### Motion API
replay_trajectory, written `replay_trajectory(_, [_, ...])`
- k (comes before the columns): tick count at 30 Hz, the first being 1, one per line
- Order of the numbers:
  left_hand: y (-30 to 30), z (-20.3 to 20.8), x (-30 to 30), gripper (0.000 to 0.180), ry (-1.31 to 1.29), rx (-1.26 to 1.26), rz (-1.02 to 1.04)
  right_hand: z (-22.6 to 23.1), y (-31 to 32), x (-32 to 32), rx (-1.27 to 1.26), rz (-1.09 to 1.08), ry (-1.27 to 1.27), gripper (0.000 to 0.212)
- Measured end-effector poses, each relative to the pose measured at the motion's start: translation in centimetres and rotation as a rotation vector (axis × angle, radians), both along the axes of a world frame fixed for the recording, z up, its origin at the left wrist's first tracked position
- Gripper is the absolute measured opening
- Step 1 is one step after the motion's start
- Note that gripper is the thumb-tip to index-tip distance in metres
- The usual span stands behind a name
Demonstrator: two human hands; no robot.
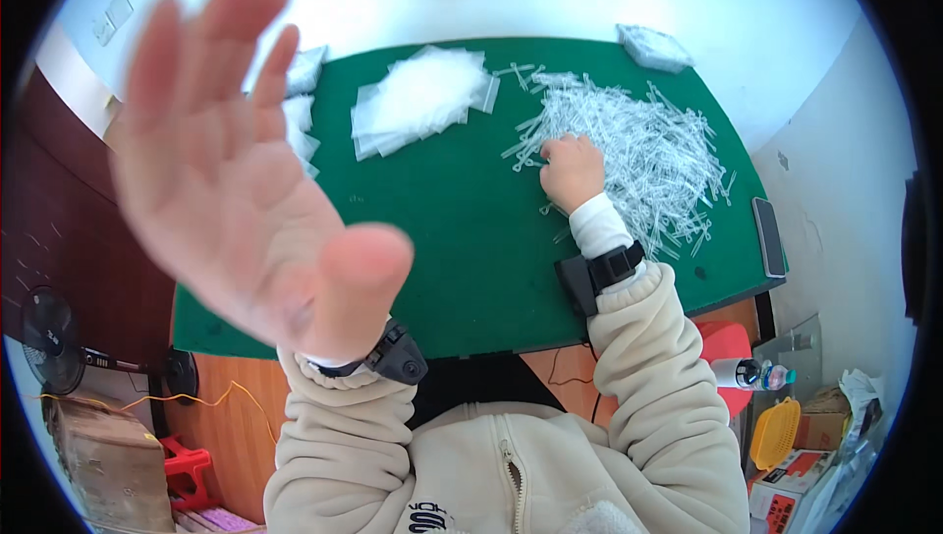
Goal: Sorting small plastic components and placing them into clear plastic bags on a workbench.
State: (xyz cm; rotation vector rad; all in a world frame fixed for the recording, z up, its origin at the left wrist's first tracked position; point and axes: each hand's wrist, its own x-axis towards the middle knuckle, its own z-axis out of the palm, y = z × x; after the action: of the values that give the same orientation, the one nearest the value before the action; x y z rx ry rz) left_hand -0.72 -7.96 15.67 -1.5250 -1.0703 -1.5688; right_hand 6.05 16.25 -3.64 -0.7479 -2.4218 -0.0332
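Note:
My left hand [231, 170] is raised close to the camera, palm showing and fingers spread, with nothing in it. It covers the left part of the table and is slightly blurred. My right hand [574, 170] lies at the near left edge of a big pile of clear plastic sticks [648, 161], some with small looped ends. Its fingers curl down against the pile; what they pinch, if anything, is hidden. Left of the pile, a stack of clear flat plastic bags [422, 102] rests on the green tabletop [462, 229].
More clear bags [300, 126] lie at the far left, partly behind my left hand. A filled clear packet [655, 49] sits at the far right corner. A phone [769, 237] lies along the right edge. Below are a red stool [192, 470], a fan [51, 339] and cardboard boxes [113, 465].

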Motion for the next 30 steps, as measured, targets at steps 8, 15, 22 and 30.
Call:
replay_trajectory(8, [5.6, -8.2, -4.2, 0.048, -0.1, -0.522, 0.125, -0.3, -0.2, -0.6, -0.03, -0.094, -0.209, 0.007])
replay_trajectory(15, [7.9, -18.2, -6.6, 0.045, -0.635, -0.822, -0.184, 1.0, -2.8, -1.3, -0.521, 0.597, 0.357, 0.005])
replay_trajectory(22, [8.5, -18.4, -6.1, 0.025, -0.687, -0.767, -0.427, -0.2, -2.5, -2.1, -1.022, 0.738, 0.42, 0.007])
replay_trajectory(30, [8.6, -19.2, -7.1, 0.015, -0.643, -0.738, -0.326, -0.8, -2.9, -2.3, -0.86, 0.788, 0.282, 0.008])
